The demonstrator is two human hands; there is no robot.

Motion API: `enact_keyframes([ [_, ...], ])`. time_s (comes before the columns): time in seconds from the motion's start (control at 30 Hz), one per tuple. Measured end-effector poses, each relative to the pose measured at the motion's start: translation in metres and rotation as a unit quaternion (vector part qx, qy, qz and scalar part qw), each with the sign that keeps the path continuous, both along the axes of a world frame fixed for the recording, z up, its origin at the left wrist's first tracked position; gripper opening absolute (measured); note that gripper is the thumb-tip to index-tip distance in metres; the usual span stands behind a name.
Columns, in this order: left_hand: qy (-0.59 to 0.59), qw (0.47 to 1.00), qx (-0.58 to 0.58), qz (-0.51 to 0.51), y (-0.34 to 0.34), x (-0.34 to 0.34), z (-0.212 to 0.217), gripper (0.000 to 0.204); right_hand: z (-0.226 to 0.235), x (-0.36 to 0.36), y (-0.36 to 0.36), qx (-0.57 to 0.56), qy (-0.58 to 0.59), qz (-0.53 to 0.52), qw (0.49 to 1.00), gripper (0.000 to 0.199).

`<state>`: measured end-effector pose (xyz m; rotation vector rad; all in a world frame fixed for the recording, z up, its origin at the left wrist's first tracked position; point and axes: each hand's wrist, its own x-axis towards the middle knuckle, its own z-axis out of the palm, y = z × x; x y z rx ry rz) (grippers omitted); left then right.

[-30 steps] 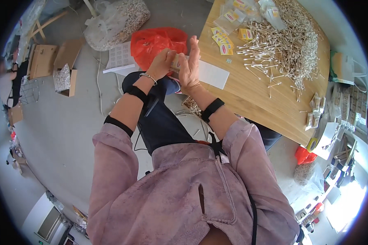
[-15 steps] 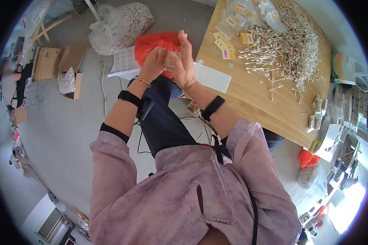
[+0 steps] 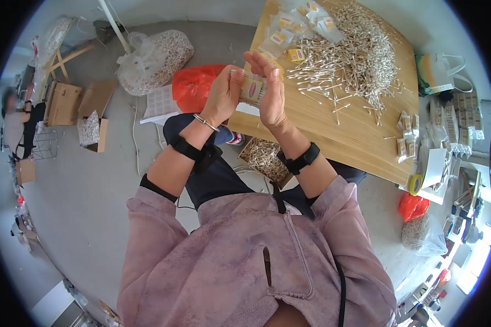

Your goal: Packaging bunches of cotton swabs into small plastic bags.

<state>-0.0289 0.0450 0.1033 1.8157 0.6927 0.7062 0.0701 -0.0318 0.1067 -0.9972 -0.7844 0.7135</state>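
Between my hands is a small clear pack of cotton swabs [image 3: 252, 88] with a yellow card label, held above the table's left edge. My left hand [image 3: 223, 97] is closed round its left side, thumb at the upper edge. Against the right end lies the palm of my right hand [image 3: 271, 101], its fingers stretched out flat. A big heap of loose cotton swabs [image 3: 365, 60] covers the far part of the wooden table [image 3: 343, 136]. Beside the heap are a small yellow card [image 3: 296, 55] and clear bags with yellow labels [image 3: 281, 35].
A red plastic bag [image 3: 195, 90] sits left of my hands. Below the table edge stands a carton of swabs [image 3: 264, 159]. Several finished-looking small packs [image 3: 406, 136] and a yellow tape roll [image 3: 415, 185] lie at the table's right. A large clear sack [image 3: 158, 62] rests on the floor.
My hands and the pack have moved right, nearer the table, and the pack's yellow label now shows. The view has shifted, bringing the carton of swabs below more into sight.
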Motion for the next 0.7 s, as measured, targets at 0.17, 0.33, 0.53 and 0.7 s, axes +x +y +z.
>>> enact_keyframes([
  [0.17, -0.025, 0.999, -0.023, -0.027, -0.013, 0.005, 0.023, 0.036, 0.034, 0.003, -0.017, 0.021, -0.063, -0.033, 0.997, 0.066],
  [0.33, -0.060, 0.997, 0.052, -0.016, -0.026, 0.011, 0.037, 0.037, 0.042, 0.008, -0.026, 0.029, -0.016, -0.023, 0.999, 0.058],
  [0.53, -0.117, 0.989, 0.003, -0.085, -0.027, 0.005, 0.037, 0.034, 0.054, 0.048, -0.057, -0.070, 0.115, 0.122, 0.983, 0.034],
  [0.7, -0.082, 0.984, -0.063, -0.148, -0.039, -0.005, 0.049, 0.038, 0.065, 0.069, -0.079, -0.147, 0.076, 0.255, 0.953, 0.025],
])
